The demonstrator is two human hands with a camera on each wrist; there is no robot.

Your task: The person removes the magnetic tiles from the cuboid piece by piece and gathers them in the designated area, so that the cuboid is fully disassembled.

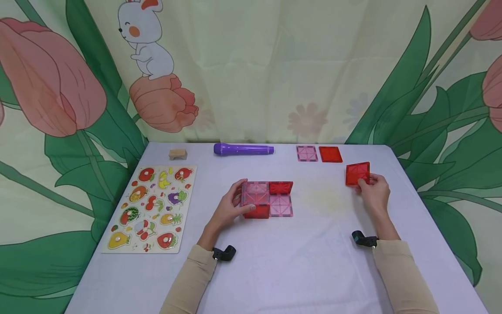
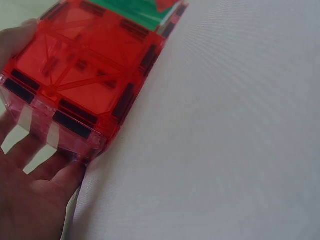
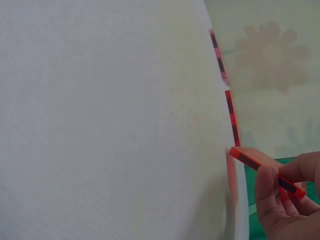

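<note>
My left hand [image 1: 231, 205] grips the left side of a box of magnetic tiles [image 1: 256, 193], with pink on top and red at the front. Joined to the box's right are a flat pink tile [image 1: 280, 206] and a red tile [image 1: 280, 187] standing behind it. In the left wrist view the box's red face [image 2: 80, 60] is near, with fingers against its pink side. Off to the right, my right hand [image 1: 375, 192] pinches a red magnetic tile [image 1: 356, 173] between thumb and fingers, apart from the box. The right wrist view catches that tile [image 3: 245, 159] edge-on.
Toward the back edge lie a loose pink tile [image 1: 306, 153], a loose red tile [image 1: 331, 154], a purple microphone-shaped stick [image 1: 244, 149] and a small wooden block [image 1: 178, 154]. A fruit puzzle board [image 1: 183, 218] covers the left side of the white-covered table [image 1: 306, 270].
</note>
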